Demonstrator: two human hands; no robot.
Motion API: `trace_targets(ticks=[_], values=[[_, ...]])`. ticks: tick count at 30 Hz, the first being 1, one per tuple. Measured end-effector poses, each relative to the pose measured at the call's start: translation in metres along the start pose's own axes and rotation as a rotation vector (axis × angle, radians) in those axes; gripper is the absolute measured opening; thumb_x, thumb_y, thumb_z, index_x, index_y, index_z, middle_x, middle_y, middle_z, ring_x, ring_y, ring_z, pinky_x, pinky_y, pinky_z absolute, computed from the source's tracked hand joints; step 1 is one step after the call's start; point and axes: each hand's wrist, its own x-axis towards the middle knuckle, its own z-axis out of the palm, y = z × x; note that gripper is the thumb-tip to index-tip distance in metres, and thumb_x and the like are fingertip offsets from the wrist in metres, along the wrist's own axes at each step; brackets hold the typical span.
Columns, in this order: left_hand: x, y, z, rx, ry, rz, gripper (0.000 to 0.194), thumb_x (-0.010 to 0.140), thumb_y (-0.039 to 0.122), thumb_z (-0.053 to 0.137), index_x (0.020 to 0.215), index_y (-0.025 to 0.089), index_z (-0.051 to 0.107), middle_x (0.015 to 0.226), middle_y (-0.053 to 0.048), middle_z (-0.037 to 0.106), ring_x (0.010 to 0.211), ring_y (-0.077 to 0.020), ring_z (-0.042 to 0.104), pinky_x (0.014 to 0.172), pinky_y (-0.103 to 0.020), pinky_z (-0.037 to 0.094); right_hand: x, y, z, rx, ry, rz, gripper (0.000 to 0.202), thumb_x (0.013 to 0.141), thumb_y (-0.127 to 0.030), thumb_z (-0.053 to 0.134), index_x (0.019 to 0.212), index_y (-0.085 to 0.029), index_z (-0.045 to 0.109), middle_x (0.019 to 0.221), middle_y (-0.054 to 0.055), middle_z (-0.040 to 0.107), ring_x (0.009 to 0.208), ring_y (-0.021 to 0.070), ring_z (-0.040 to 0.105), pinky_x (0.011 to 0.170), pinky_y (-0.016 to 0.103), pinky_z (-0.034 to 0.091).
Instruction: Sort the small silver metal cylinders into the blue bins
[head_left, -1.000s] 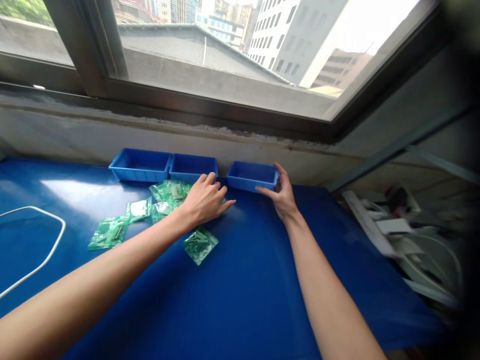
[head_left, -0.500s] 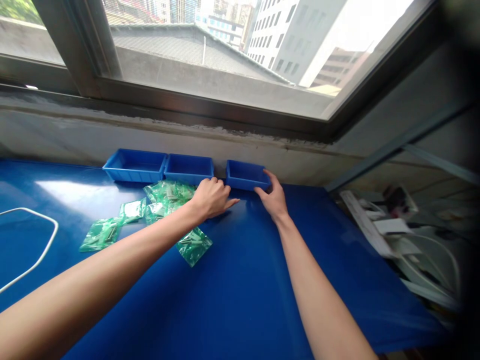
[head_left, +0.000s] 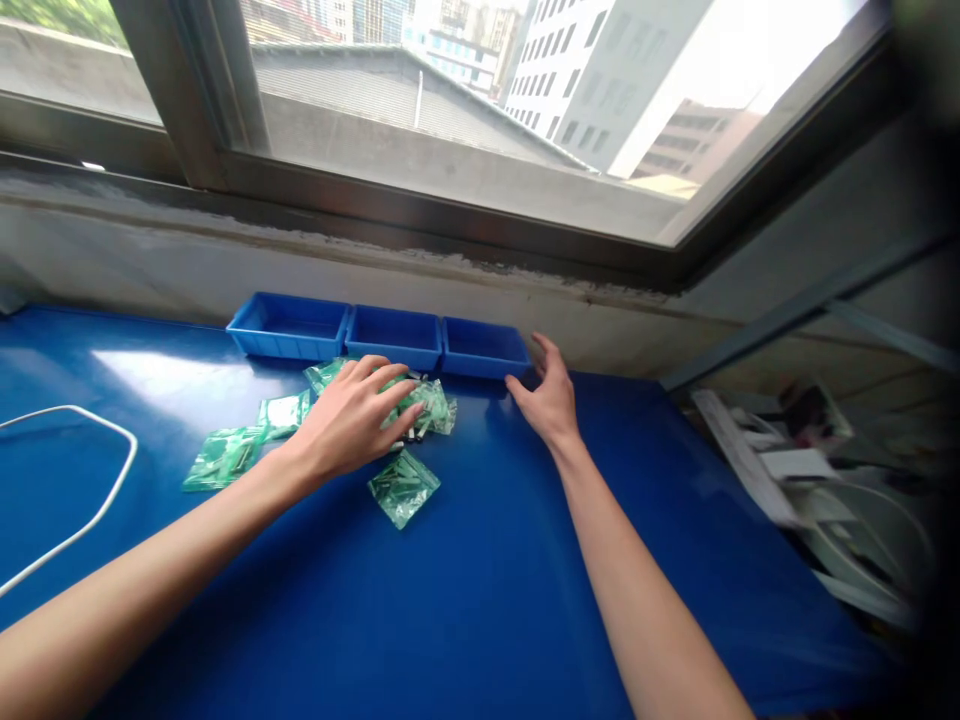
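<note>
Three blue plastic bins stand in a row against the wall: a left bin point(head_left: 292, 345), a middle bin point(head_left: 396, 355) and a right bin point(head_left: 484, 362). My right hand point(head_left: 549, 398) is at the right end of the right bin, thumb and fingers apart, holding nothing. My left hand point(head_left: 360, 412) hovers over or rests on a pile of green plastic bags point(head_left: 431, 405), its fingers spread; contact is hard to tell. A single green bag point(head_left: 403, 488) with small pale pieces inside lies in front of the pile. More green bags point(head_left: 223, 458) lie left of my hand.
All of this is on a blue tabletop point(head_left: 480, 580). A white cable point(head_left: 124, 470) curves across its left side. The window frame point(head_left: 450, 225) and wall rise behind the bins. At right, beyond the table edge, papers and clutter point(head_left: 802, 465) sit by a metal bar.
The right bin has moved left against the middle bin, closing the gap. My left hand has gone left from the bins to the green bags, its fingers spreading. My right hand has come off the bin's end.
</note>
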Motion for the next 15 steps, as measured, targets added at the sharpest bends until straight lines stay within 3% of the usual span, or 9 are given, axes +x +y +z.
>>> trace_targets(ticks=[2,5,10,15], values=[[-0.014,-0.007,-0.007,0.036,-0.003,-0.075,0.041,0.106,0.043,0.046,0.124,0.017,0.073,0.137,-0.014,0.067,0.127,-0.0373,0.055,0.1,-0.053,0.05,-0.006,-0.02,-0.003,-0.1,0.135,-0.009,0.055,0.075,-0.025,0.064,0.129,-0.023,0.062,0.133,0.012,0.064,0.111,0.0262,0.065,0.101,0.045,0.054],[-0.03,-0.015,-0.015,0.104,-0.014,-0.243,0.047,0.105,0.049,0.045,0.133,0.02,0.069,0.145,-0.017,0.06,0.136,-0.0414,0.047,0.105,-0.059,0.046,-0.007,-0.039,-0.001,-0.166,0.149,0.084,0.037,0.077,-0.03,0.065,0.113,-0.021,0.065,0.113,0.01,0.068,0.089,0.0228,0.065,0.094,0.045,0.055],[-0.051,-0.027,-0.022,0.117,-0.047,-0.395,0.055,0.104,0.059,0.041,0.147,0.029,0.058,0.154,-0.016,0.049,0.142,-0.0409,0.04,0.112,-0.062,0.039,0.002,-0.041,0.013,-0.07,0.075,0.214,0.041,0.074,-0.033,0.069,0.114,-0.022,0.065,0.118,0.011,0.071,0.088,0.0246,0.067,0.09,0.046,0.055],[-0.07,-0.046,-0.017,-0.015,-0.026,-0.521,0.057,0.104,0.06,0.036,0.153,0.033,0.05,0.16,-0.015,0.04,0.15,-0.0437,0.027,0.117,-0.069,0.029,-0.009,-0.054,0.022,-0.076,0.219,0.127,0.038,0.074,-0.024,0.065,0.112,-0.021,0.066,0.12,0.014,0.068,0.083,0.0232,0.065,0.089,0.045,0.055]])
